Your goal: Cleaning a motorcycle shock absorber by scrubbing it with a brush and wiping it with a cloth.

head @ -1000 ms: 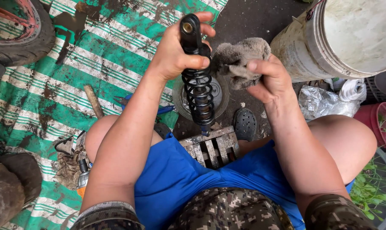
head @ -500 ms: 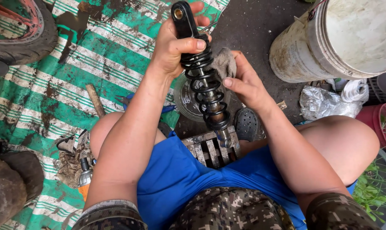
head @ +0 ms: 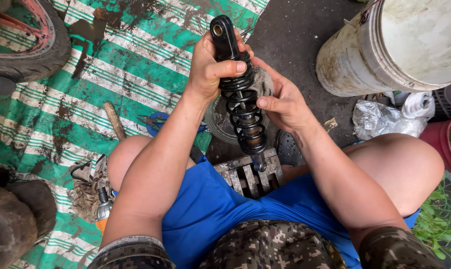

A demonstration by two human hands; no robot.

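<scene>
A seated person holds a black coil-spring shock absorber (head: 240, 94) upright above their lap. The left hand (head: 213, 65) is closed around its upper end. The right hand (head: 282, 102) presses a dirty rag (head: 261, 82) against the spring, fingers curled. Its lower end rests on a slotted metal block (head: 248, 174). A grimy white bucket (head: 385, 50) lies nearby, beside a green striped tarp (head: 111, 65).

Outdoor ground-level repair spot, motorcycle workshop type: grease-stained green-and-white striped tarp (head: 111, 65) on bare dark ground, worn black tyre with red rim (head: 28, 45) far left, dirty white plastic bucket (head: 385, 45) far right, blue-handled pliers (head: 153, 122) on the tarp
</scene>
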